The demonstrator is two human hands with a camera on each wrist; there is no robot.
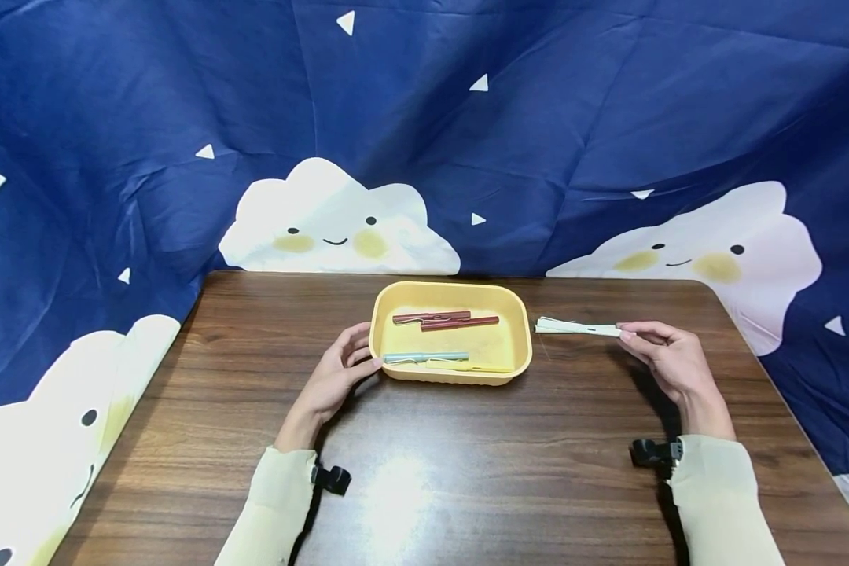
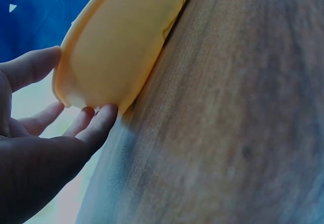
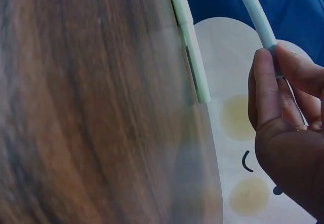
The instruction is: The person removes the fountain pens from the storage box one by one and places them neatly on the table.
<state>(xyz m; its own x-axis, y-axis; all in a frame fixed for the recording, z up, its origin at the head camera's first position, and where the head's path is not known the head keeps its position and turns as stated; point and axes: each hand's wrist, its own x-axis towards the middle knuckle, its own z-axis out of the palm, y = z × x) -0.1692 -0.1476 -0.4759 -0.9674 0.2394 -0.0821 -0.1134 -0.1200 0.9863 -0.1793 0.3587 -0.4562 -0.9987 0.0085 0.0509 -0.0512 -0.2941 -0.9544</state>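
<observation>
A yellow plastic tray [image 1: 460, 383] stands on the table, its left end held by my left hand [image 1: 332, 373]. Thumb and fingertips touch the rim and outer wall in the left wrist view. Inside lie two dark red pens [image 1: 460, 323], a blue pen [image 1: 424, 357] and a yellow pen [image 1: 470, 366]. To the right of the tray, my right hand [image 1: 668, 358] pinches the end of a whitish pen [image 3: 259, 21] between thumb and fingers. A pale green pen [image 3: 195, 57] lies on the table beside it; both overlap in the head view.
The brown wooden table [image 1: 481, 472] ends at a rounded back edge. A blue cloth [image 1: 424, 94] with white clouds and triangles hangs behind it and at the sides. Dark straps with small black mounts [image 1: 654, 453] sit at both sleeve cuffs.
</observation>
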